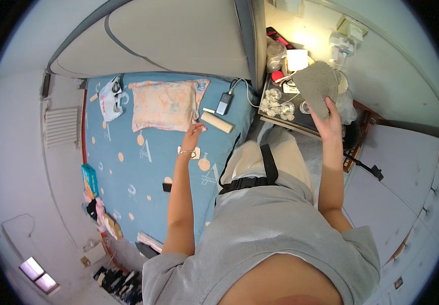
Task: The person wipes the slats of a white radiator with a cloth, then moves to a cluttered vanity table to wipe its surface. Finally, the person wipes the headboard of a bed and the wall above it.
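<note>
My right hand (327,120) grips a folded grey cloth (316,84), which looks like a towel. The cloth hangs over the right part of the dark bedside table (299,121) and hides some of what stands there. On the left, my left hand (192,139) is above the bed beside the lower right corner of a pale floral pillow (164,106). Its fingers are loosely curled and apart, and I see nothing held in them. A cream cylinder (217,122) lies just right of that hand. Past it is a black device (224,103) with a white cable.
Crowding the table are white flowers (271,105), small glass jars (287,108), a red lid (277,76) and a lit lamp (297,60). A plastic bag (110,101) and a phone-like black object (167,187) lie on the blue bedsheet (128,167). White cabinets (391,167) stand at right.
</note>
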The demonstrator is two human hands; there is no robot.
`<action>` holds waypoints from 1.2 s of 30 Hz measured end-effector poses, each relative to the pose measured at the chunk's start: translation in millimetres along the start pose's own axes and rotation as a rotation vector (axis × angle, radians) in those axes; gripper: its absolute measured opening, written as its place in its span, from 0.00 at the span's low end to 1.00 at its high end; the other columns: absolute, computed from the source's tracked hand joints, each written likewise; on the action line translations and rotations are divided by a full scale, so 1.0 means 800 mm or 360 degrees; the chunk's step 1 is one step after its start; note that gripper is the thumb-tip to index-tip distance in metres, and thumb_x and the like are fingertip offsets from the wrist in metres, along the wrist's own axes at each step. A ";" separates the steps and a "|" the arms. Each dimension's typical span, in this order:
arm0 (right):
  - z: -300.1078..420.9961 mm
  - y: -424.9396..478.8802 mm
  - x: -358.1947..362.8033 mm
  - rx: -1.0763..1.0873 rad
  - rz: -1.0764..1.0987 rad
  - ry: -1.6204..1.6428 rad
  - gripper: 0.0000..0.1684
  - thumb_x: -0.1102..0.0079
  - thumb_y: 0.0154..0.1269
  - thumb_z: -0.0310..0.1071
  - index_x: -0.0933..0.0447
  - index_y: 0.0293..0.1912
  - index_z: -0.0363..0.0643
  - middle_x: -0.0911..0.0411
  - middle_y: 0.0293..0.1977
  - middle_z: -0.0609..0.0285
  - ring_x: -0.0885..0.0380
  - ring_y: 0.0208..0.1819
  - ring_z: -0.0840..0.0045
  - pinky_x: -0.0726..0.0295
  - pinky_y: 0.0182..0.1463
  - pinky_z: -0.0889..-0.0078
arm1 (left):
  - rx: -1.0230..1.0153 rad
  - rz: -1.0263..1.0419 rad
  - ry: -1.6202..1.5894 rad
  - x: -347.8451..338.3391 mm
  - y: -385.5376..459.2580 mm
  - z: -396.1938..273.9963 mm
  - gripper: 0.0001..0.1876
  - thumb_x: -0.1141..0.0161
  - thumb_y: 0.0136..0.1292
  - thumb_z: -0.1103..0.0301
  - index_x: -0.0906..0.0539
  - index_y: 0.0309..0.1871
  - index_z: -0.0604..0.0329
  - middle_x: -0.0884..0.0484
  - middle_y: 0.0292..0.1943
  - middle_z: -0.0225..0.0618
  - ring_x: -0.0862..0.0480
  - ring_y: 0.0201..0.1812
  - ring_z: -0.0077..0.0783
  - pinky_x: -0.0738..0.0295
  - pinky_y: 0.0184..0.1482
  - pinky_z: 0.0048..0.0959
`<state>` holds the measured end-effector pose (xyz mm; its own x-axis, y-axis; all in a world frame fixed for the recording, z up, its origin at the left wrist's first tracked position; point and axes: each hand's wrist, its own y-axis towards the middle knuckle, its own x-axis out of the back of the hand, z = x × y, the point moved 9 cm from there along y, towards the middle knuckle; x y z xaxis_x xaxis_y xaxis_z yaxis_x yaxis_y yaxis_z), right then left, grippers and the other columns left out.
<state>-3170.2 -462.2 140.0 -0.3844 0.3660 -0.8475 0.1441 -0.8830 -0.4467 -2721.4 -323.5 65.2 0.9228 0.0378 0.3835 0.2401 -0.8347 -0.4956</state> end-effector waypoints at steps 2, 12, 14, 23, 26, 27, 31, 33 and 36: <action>0.001 0.013 -0.004 -0.0054 0.0142 -0.0142 0.31 0.42 0.59 0.23 0.38 0.62 0.36 0.34 0.61 0.52 0.36 0.64 0.62 0.34 0.67 0.56 | 0.0034 -0.0078 0.0007 -0.004 0.001 -0.025 0.14 0.49 0.68 0.66 0.22 0.54 0.57 0.19 0.45 0.33 0.23 0.50 0.24 0.32 0.53 0.23; 0.009 0.048 0.021 -0.0068 -0.0167 -0.0232 0.32 0.43 0.58 0.20 0.38 0.63 0.37 0.32 0.59 0.55 0.33 0.62 0.65 0.34 0.66 0.63 | -0.0171 -0.0108 0.0166 -0.013 0.066 -0.117 0.13 0.49 0.68 0.70 0.21 0.53 0.58 0.23 0.29 0.23 0.33 0.27 0.16 0.34 0.30 0.18; 0.015 0.055 0.005 -0.0008 -0.0192 -0.0298 0.31 0.43 0.59 0.21 0.38 0.62 0.38 0.32 0.59 0.56 0.33 0.62 0.66 0.34 0.66 0.63 | -0.0218 -0.0143 0.0186 -0.004 0.081 -0.158 0.13 0.49 0.68 0.71 0.20 0.52 0.58 0.22 0.32 0.24 0.33 0.27 0.15 0.34 0.31 0.18; 0.041 0.079 -0.136 0.0685 -0.0071 -0.1194 0.43 0.35 0.53 0.22 0.44 0.67 0.37 0.33 0.59 0.57 0.33 0.59 0.72 0.34 0.63 0.69 | -0.1107 -0.0409 0.0317 0.021 0.111 -0.363 0.12 0.48 0.64 0.77 0.20 0.49 0.61 0.21 0.53 0.37 0.23 0.55 0.32 0.28 0.52 0.26; 0.048 0.062 -0.202 0.1277 0.0008 -0.1649 0.46 0.32 0.45 0.23 0.42 0.65 0.37 0.36 0.61 0.56 0.36 0.61 0.70 0.39 0.65 0.69 | -0.1329 -0.0433 0.0415 0.007 0.110 -0.463 0.15 0.47 0.61 0.78 0.21 0.51 0.59 0.23 0.57 0.36 0.25 0.58 0.40 0.32 0.58 0.32; 0.048 0.046 -0.235 0.1531 -0.0072 -0.1968 0.43 0.32 0.42 0.21 0.35 0.61 0.42 0.36 0.60 0.54 0.34 0.60 0.66 0.37 0.64 0.68 | -0.1454 -0.0460 0.0456 0.006 0.110 -0.489 0.16 0.47 0.60 0.79 0.22 0.52 0.58 0.24 0.58 0.36 0.25 0.58 0.41 0.32 0.59 0.33; 0.032 0.018 -0.308 0.2398 0.0060 -0.2199 0.40 0.31 0.36 0.23 0.29 0.54 0.53 0.34 0.56 0.54 0.34 0.57 0.58 0.35 0.60 0.59 | -0.1877 -0.0452 0.0639 -0.012 0.115 -0.572 0.19 0.46 0.58 0.78 0.23 0.54 0.59 0.26 0.60 0.38 0.28 0.61 0.45 0.34 0.60 0.38; 0.020 0.020 -0.331 0.2582 0.0129 -0.2263 0.39 0.30 0.34 0.24 0.27 0.52 0.54 0.33 0.55 0.54 0.35 0.56 0.57 0.35 0.60 0.57 | -0.1907 -0.0316 0.0609 -0.016 0.124 -0.591 0.19 0.47 0.60 0.76 0.24 0.56 0.59 0.27 0.62 0.38 0.31 0.65 0.44 0.39 0.65 0.38; 0.002 0.036 -0.355 0.2584 0.0122 -0.2444 0.33 0.31 0.31 0.29 0.22 0.46 0.57 0.32 0.55 0.59 0.38 0.57 0.59 0.35 0.60 0.56 | -0.1954 -0.0225 0.0699 -0.018 0.137 -0.607 0.19 0.47 0.60 0.75 0.23 0.56 0.58 0.27 0.61 0.38 0.31 0.65 0.44 0.42 0.66 0.42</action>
<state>-3058.5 -592.1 368.7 -0.7322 0.6038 0.3151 -0.1449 -0.5901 0.7942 -2854.7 -682.6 383.8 0.6821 0.1792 0.7090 -0.3181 -0.8003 0.5083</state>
